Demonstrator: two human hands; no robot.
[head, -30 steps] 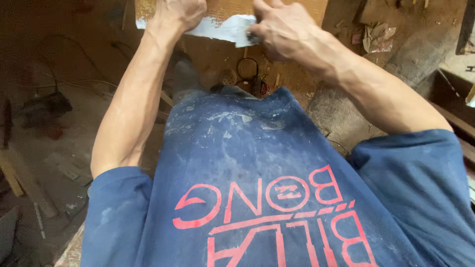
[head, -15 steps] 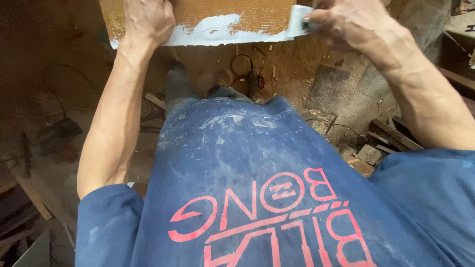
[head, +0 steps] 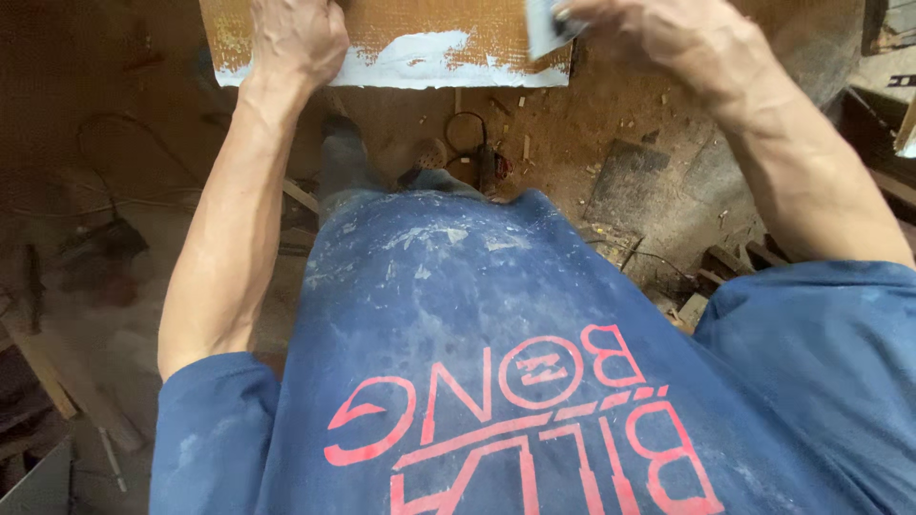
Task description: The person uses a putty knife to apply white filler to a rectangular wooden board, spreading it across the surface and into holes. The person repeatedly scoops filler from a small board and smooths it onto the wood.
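A brown wooden board [head: 410,29] with a band of white filler [head: 420,65] along its near edge lies at the top of the view. My left hand [head: 296,38] rests flat on the board's left part, pressing on it. My right hand [head: 649,29] holds a small pale flat scraper [head: 544,24] at the board's right end, above the white band. My blue dust-marked shirt [head: 496,315] with red lettering fills the lower half of the view.
Below is a sawdust-covered floor [head: 592,124] with wood offcuts. A small dark tool with a looped cable [head: 482,157] lies under the board. Dark wooden pieces [head: 716,267] sit at the right, planks and cables [head: 86,238] at the left.
My head has tipped so the board sits higher in view. My right hand has drawn the scraper rightward along the white band to the board's right end; my left hand stays on the board.
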